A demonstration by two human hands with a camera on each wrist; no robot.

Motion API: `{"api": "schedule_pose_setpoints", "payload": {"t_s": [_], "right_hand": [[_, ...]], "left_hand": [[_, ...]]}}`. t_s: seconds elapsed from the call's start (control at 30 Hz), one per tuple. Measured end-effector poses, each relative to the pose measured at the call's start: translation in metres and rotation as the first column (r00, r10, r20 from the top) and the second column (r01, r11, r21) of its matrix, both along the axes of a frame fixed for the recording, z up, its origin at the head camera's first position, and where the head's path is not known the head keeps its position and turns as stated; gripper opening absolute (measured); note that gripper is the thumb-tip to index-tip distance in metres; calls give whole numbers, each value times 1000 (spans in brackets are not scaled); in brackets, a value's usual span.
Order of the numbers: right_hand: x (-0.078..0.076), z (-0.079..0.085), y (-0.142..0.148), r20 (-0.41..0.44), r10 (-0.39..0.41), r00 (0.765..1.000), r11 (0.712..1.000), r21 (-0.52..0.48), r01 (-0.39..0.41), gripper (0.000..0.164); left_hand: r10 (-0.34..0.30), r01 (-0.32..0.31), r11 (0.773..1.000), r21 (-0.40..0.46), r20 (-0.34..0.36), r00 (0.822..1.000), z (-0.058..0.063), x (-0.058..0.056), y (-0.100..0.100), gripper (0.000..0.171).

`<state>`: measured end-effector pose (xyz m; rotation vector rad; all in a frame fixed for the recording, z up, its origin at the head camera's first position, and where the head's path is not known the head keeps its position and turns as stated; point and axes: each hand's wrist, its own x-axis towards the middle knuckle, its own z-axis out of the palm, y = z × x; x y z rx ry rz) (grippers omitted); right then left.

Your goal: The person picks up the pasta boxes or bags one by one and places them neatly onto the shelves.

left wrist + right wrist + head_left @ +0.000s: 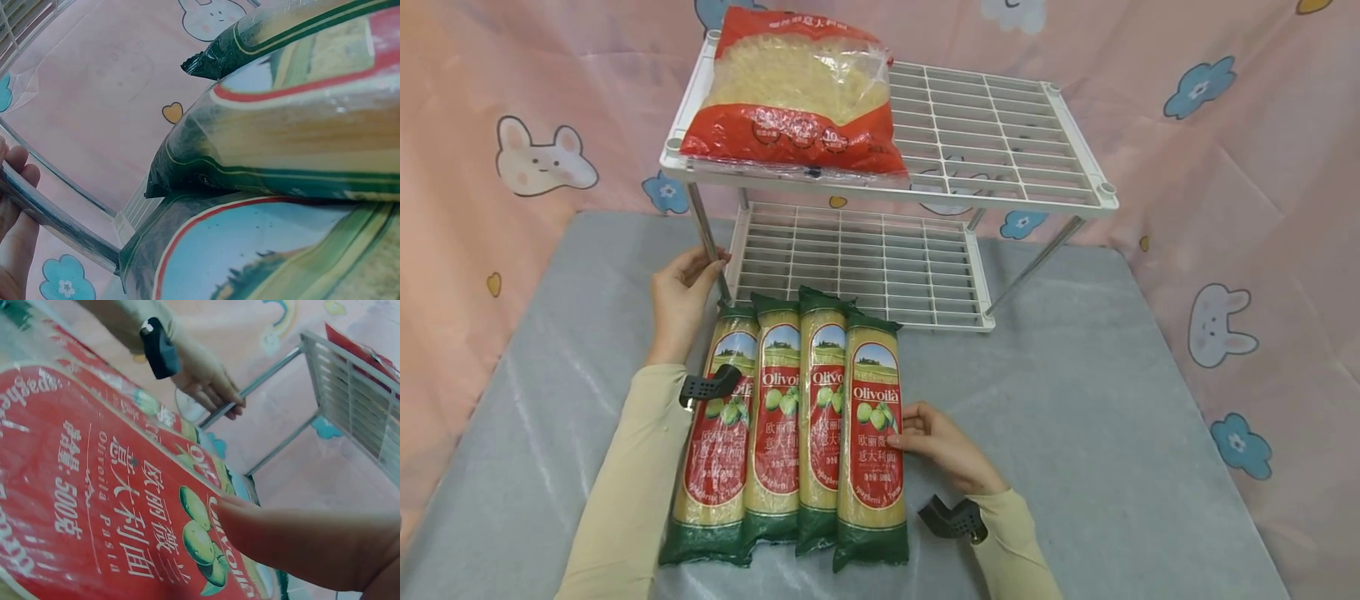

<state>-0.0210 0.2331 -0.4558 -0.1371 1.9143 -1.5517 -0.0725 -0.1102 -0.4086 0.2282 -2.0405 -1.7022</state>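
Observation:
My left hand (679, 300) grips the metal post (703, 225) at the front left of a white two-tier rack (1000, 200); the left wrist view shows the fingers wrapped around it. Four spaghetti packets lie side by side before the rack, their green top ends overlapping its lower shelf. They are the leftmost packet (718, 450), a second packet (775, 450), a third packet (822, 450) and the rightmost packet (872, 454). Beside the rightmost packet is my right hand (947, 446), thumb (281, 540) laid on its red label, other fingers along its right side.
A red and clear bag of pasta (797, 100) lies on the left part of the upper shelf. Below it is the white slatted lower shelf (910, 267). Grey cloth (1075, 400) covers the table, and a pink patterned curtain (1285, 233) hangs behind.

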Motion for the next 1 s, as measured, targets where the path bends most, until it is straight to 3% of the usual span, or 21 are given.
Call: {"api": "schedule_pose_setpoints", "payload": {"t_s": [0.2,0.43,0.63,0.8,0.9,1.0], "right_hand": [[-1,-10,0,74,-106,992,981,-152,117,30],[-1,-14,-3,100,-185,978,965,-167,200,40],[1,-15,-5,45,-120,992,981,-149,126,35],[3,-17,-6,14,-43,999,986,-159,45,44],[4,-19,-7,34,-58,998,981,-181,63,45],[4,-21,-8,57,-99,993,971,-212,109,36]], "left_hand": [[2,-2,1000,5,-9,1000,-1,0,1,23],[8,-8,1000,11,-4,1000,-5,-3,-1,23],[19,-19,1000,-1,3,1000,-22,-12,-8,25],[29,-29,1000,-1,11,1000,-29,-16,-11,26],[28,-27,1000,-10,17,999,-29,-17,-11,26],[28,-28,999,-22,14,1000,-29,-17,-11,26]]}}
